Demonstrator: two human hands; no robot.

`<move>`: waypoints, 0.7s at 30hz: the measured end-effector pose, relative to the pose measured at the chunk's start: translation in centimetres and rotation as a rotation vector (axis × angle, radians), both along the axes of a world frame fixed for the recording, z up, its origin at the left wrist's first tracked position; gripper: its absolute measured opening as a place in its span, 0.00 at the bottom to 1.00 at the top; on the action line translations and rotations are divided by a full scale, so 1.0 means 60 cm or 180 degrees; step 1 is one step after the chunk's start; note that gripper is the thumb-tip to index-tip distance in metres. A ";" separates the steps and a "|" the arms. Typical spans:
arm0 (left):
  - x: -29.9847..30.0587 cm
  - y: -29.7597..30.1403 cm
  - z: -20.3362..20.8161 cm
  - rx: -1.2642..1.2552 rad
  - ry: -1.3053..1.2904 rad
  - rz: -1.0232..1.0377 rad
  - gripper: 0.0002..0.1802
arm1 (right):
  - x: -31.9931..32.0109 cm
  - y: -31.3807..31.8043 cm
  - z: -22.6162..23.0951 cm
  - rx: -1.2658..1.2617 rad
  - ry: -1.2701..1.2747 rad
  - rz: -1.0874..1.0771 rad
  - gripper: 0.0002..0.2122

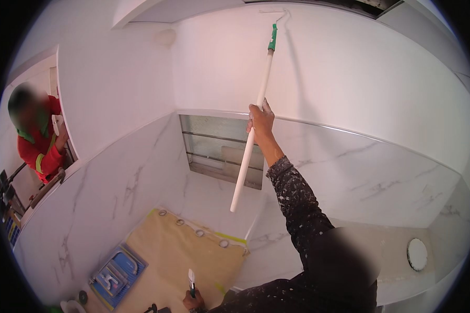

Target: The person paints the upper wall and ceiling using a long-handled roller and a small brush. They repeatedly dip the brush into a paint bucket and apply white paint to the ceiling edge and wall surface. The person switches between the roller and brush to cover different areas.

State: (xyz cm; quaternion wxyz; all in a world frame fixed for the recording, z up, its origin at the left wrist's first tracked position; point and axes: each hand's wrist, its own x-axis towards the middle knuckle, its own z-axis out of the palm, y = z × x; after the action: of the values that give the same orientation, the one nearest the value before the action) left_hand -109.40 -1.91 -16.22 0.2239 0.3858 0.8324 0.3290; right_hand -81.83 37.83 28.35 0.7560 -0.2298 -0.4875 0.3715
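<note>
R hand (262, 122): gripping white pole (245, 160)
Green grip (272, 39): pole top, abv hand
L hand (193, 301): gripping paintbrush (191, 277), below R

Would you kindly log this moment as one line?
right hand: grips roller pole; left hand: holds brush; roller head: high by white wall

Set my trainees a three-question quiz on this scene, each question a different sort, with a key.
1. Which hand grips the long pale pole? a) left b) right
2. True or false: the left hand is empty.
3. Fill in: the handle at the pole's upper end is coloured ____.

Key:
1. b, the right hand.
2. False; the left hand holds a white-tipped tool.
3. Green.
</note>
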 end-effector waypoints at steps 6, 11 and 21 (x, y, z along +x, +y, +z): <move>-0.009 0.003 -0.035 0.0227 0.0093 -0.0017 0.24 | -0.010 -0.039 -0.004 -0.0152 0.0207 0.0021 0.15; -0.009 0.003 -0.036 0.0272 -0.0107 0.0122 0.24 | -0.010 -0.014 0.045 0.0093 0.0266 0.0320 0.17; 0.000 0.002 -0.015 0.0010 -0.0138 0.0049 0.24 | -0.021 -0.013 0.054 0.0091 0.0335 0.0223 0.16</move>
State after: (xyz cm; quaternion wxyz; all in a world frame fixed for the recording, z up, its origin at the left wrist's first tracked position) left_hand -109.41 -1.76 -17.10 0.2386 0.3725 0.8297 0.3403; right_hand -83.08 37.06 31.57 0.7703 -0.1820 -0.4600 0.4023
